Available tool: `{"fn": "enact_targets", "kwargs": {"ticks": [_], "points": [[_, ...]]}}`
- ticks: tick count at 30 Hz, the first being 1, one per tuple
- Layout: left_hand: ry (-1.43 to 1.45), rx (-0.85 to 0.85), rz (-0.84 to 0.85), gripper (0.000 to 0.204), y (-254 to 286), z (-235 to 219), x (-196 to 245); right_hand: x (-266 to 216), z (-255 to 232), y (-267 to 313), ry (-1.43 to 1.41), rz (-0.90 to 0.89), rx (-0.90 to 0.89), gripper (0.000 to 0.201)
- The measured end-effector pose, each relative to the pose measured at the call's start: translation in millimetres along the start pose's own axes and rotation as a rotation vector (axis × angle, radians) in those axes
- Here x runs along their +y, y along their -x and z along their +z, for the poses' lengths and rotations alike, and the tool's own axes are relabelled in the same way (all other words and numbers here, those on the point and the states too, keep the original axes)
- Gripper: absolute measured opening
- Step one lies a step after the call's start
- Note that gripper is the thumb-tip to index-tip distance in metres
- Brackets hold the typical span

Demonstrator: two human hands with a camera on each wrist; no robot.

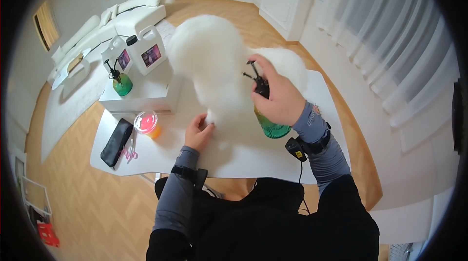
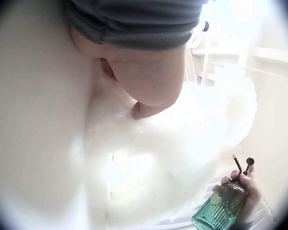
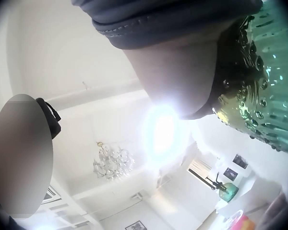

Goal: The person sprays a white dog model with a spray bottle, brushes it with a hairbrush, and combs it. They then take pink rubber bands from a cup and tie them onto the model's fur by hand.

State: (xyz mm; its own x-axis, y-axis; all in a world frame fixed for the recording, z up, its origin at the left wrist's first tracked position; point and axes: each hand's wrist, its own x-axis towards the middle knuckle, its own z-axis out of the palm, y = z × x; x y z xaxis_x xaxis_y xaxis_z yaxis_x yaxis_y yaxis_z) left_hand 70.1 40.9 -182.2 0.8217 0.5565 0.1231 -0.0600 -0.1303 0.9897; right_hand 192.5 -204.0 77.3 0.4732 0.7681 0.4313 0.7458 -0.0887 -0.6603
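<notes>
A white, fluffy, dog-shaped figure (image 1: 209, 46) stands on the white table, its rounded head toward the back left and its body stretching right. My left hand (image 1: 197, 134) pinches the low end of a front leg (image 1: 210, 116) between thumb and fingers. In the left wrist view the thumb presses into the fur, and the other fingertips are mostly hidden. My right hand (image 1: 280, 96) grips a green-and-amber glass spray bottle (image 1: 273, 125) by its upper part, beside the figure's body. A finger lies at the black pump top (image 1: 252, 62), and the nozzle points left toward the fur.
On a white box (image 1: 139, 105) at the left stand two white jugs (image 1: 146, 49) and another green spray bottle (image 1: 122, 85). A black pouch (image 1: 117, 143), pink-handled scissors (image 1: 129, 153) and a lidded clear cup (image 1: 146, 122) lie nearer. A cable (image 1: 301, 178) hangs from my right wrist.
</notes>
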Motion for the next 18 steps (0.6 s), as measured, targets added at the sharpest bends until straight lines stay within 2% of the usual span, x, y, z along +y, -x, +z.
{"fn": "enact_targets", "kwargs": {"ticks": [4,15,18], "points": [[0.005,0.032,0.034,0.045,1,0,-4,-3,9,9,0.044,0.045,-0.188,0.071],[0.0,0.023,-0.007,0.043,3,-1,8,11,22,25,0.04,-0.003,-0.166,0.063],[0.089,0.002,-0.01,0.043,2,-1,6,17,20,31,0.112,-0.009,-0.221,0.058]]}}
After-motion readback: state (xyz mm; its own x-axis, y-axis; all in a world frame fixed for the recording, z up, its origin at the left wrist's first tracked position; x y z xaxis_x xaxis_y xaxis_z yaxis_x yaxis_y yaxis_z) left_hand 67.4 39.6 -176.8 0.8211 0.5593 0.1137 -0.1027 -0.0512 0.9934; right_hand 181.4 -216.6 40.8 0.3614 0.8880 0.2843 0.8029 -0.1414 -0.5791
